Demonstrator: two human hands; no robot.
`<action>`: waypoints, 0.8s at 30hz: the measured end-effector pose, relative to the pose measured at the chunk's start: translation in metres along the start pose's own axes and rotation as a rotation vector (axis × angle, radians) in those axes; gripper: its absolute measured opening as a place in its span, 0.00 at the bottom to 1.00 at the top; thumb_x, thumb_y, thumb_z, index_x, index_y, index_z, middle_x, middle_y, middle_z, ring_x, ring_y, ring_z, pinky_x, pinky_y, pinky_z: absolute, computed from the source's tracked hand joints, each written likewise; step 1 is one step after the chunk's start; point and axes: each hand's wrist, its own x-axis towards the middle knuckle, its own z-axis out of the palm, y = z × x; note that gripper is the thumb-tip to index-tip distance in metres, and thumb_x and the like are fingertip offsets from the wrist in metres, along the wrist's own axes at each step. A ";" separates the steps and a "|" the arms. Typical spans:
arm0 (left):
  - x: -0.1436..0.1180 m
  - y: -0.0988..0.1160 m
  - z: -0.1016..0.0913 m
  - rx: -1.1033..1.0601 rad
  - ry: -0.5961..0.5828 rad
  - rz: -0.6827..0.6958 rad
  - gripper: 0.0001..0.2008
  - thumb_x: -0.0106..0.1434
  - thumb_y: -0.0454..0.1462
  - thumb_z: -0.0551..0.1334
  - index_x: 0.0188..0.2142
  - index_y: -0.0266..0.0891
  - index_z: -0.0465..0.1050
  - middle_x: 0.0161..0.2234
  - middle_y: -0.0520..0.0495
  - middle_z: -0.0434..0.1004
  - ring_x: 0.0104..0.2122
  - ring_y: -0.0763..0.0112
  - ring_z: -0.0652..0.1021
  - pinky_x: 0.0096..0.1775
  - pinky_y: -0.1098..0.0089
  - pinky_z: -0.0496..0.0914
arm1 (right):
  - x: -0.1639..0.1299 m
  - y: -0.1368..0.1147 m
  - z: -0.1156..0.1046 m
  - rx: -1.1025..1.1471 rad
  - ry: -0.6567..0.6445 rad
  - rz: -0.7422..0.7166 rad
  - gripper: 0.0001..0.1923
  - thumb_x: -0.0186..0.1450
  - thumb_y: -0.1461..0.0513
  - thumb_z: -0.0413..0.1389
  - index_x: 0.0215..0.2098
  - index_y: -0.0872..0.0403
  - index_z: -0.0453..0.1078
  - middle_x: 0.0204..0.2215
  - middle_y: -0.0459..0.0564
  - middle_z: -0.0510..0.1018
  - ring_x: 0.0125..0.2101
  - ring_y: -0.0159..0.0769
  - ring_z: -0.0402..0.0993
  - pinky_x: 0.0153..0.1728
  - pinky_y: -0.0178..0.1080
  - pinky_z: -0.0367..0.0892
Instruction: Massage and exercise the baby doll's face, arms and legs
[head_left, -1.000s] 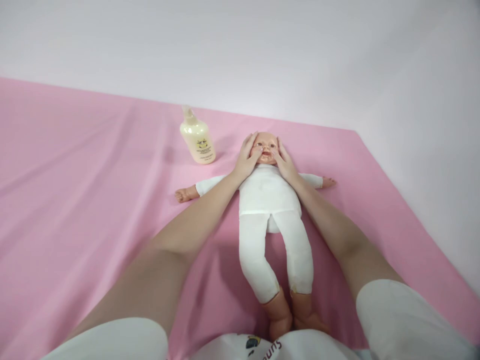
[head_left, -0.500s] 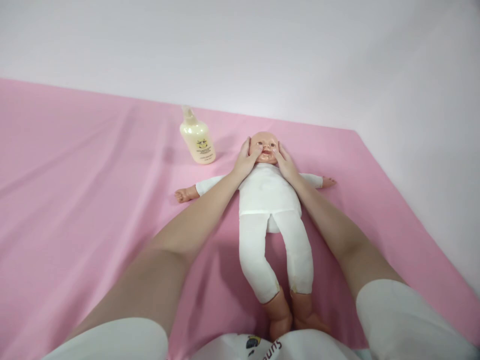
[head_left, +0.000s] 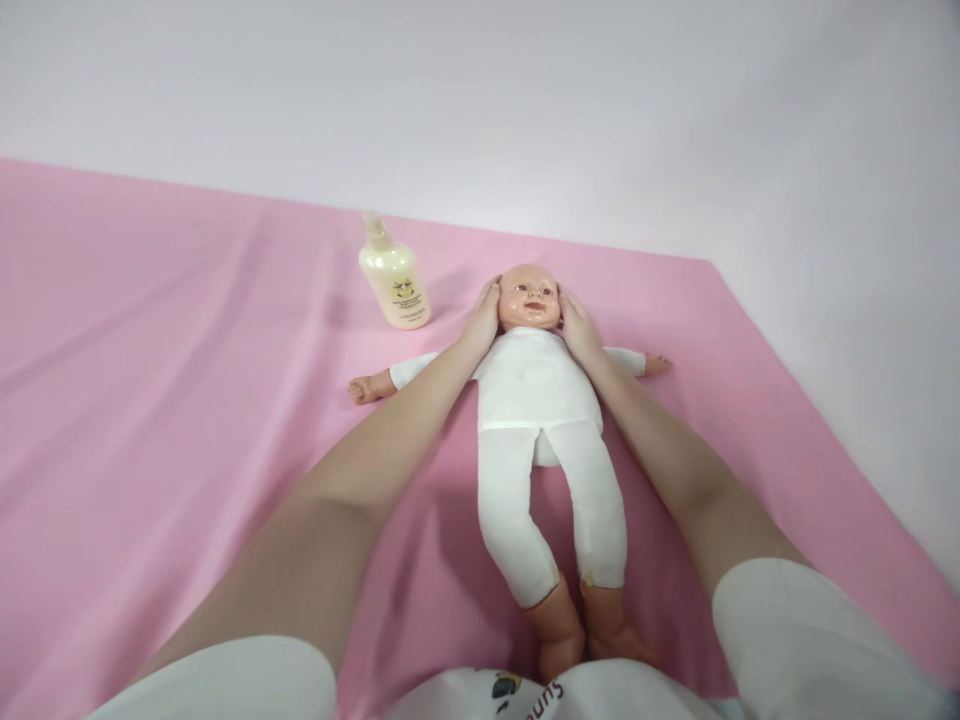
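Observation:
A baby doll (head_left: 540, 380) in a white cloth suit lies on its back on a pink sheet, arms spread out and feet toward me. My left hand (head_left: 482, 315) lies along the left side of the doll's head, palm inward, fingers stretched out. On the other side of the head, my right hand (head_left: 579, 318) rests flat in the same way. The head sits between my two palms, and neither hand grips it. Both thumbs are off the doll's cheeks, up beside the fingers. Some fingertips are hidden behind the head.
A bottle of pale yellow lotion (head_left: 397, 285) with a clear cap stands left of the doll's head. The pink sheet (head_left: 187, 350) has soft folds at left, and its far edge meets a white surface (head_left: 480, 110). My white shirt shows at the bottom.
My thumbs have moved outward from beside the doll's mouth to the sides of its head, uncovering the cheeks. The doll and the bottle have stayed in place.

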 end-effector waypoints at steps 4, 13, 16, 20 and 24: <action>0.011 -0.006 -0.003 0.073 0.082 0.014 0.17 0.73 0.49 0.59 0.48 0.40 0.77 0.59 0.40 0.81 0.65 0.58 0.76 0.70 0.58 0.65 | 0.005 0.003 -0.002 0.013 -0.001 0.006 0.35 0.72 0.40 0.52 0.70 0.47 0.67 0.70 0.49 0.70 0.69 0.44 0.69 0.69 0.50 0.66; -0.006 0.005 -0.005 0.259 0.010 0.147 0.24 0.74 0.54 0.58 0.58 0.40 0.72 0.64 0.37 0.75 0.66 0.55 0.74 0.70 0.55 0.64 | 0.001 -0.006 0.004 -0.040 -0.003 0.002 0.35 0.73 0.42 0.49 0.70 0.50 0.66 0.68 0.52 0.73 0.68 0.43 0.71 0.69 0.47 0.67; -0.009 0.010 -0.009 0.406 -0.036 0.154 0.33 0.70 0.58 0.62 0.64 0.40 0.68 0.70 0.35 0.67 0.72 0.52 0.66 0.74 0.54 0.57 | -0.005 -0.011 0.005 -0.077 -0.032 -0.004 0.39 0.73 0.38 0.47 0.72 0.49 0.63 0.70 0.50 0.70 0.71 0.43 0.66 0.72 0.48 0.63; -0.008 0.015 -0.013 0.553 -0.119 0.143 0.46 0.61 0.59 0.70 0.70 0.40 0.62 0.74 0.33 0.60 0.76 0.45 0.57 0.75 0.50 0.49 | -0.010 -0.014 0.004 -0.224 -0.051 0.008 0.51 0.67 0.35 0.56 0.79 0.49 0.50 0.76 0.48 0.57 0.77 0.44 0.51 0.77 0.49 0.48; -0.009 0.018 -0.013 0.597 -0.158 0.132 0.54 0.57 0.60 0.73 0.73 0.36 0.57 0.75 0.30 0.56 0.76 0.41 0.56 0.75 0.48 0.49 | -0.011 -0.014 0.002 -0.285 -0.090 0.007 0.61 0.64 0.33 0.59 0.81 0.53 0.40 0.78 0.51 0.52 0.78 0.44 0.46 0.78 0.48 0.43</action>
